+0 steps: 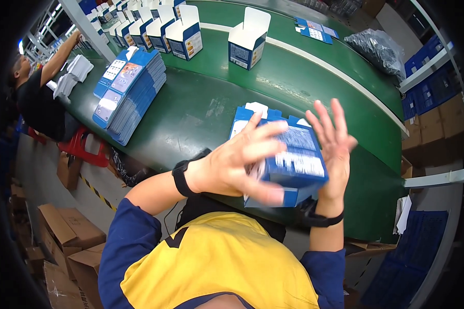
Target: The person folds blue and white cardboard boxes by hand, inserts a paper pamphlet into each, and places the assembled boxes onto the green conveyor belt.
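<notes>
A blue box (299,149) with printed panels is between my two hands at the near edge of the green table. It is tilted and a little blurred. My left hand (242,159) reaches across its left side with fingers spread, smeared by motion. My right hand (334,149) is at the box's right side, its fingers stretched upward and apart; whether the palm touches the box I cannot tell. Behind the box, blue and white carton flaps (258,109) show, and my left hand hides part of them.
A tall stack of flat blue cartons (129,92) stands to the left. On the green belt (304,67) are an open-topped box (247,41), several more boxes (183,38), flat cartons (314,31) and a grey plastic bag (376,49). A co-worker (41,87) is at the far left.
</notes>
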The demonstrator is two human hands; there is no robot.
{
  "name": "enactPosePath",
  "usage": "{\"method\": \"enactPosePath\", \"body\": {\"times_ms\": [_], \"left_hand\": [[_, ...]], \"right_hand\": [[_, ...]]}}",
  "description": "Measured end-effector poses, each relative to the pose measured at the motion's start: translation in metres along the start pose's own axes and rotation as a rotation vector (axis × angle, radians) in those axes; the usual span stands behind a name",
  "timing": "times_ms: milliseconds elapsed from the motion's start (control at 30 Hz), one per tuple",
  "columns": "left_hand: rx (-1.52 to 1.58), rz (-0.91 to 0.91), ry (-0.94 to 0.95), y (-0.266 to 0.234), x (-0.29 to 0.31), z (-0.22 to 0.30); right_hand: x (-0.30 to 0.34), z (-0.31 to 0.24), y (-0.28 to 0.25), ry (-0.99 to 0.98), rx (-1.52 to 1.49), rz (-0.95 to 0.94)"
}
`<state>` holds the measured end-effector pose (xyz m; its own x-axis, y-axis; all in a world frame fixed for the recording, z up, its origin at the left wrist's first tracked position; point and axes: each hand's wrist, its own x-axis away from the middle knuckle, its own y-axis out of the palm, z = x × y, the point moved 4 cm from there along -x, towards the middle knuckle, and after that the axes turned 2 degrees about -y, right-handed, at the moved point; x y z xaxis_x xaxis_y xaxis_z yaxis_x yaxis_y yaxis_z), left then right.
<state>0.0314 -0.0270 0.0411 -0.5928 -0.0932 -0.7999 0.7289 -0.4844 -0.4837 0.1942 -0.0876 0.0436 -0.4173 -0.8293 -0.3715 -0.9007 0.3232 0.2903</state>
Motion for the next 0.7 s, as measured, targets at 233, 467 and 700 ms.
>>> {"method": "enactPosePath", "body": {"times_ms": [233,467,700], "left_hand": [[-0.582,-0.159,-0.043,-0.024,0.010,-0.063],[-0.399,-0.351,-0.937,0.010,0.060,-0.097],[-0.334,-0.381,-1.117,0.013,0.071,-0.084]], "right_hand": [[-0.055,0.070,-0.023,0.643,-0.178,-0.428],[-0.186,0.153,-0.052,-0.169,0.884,-0.036],[-0.147,0.164,-0.083,0.225,0.816,-0.074]]}}
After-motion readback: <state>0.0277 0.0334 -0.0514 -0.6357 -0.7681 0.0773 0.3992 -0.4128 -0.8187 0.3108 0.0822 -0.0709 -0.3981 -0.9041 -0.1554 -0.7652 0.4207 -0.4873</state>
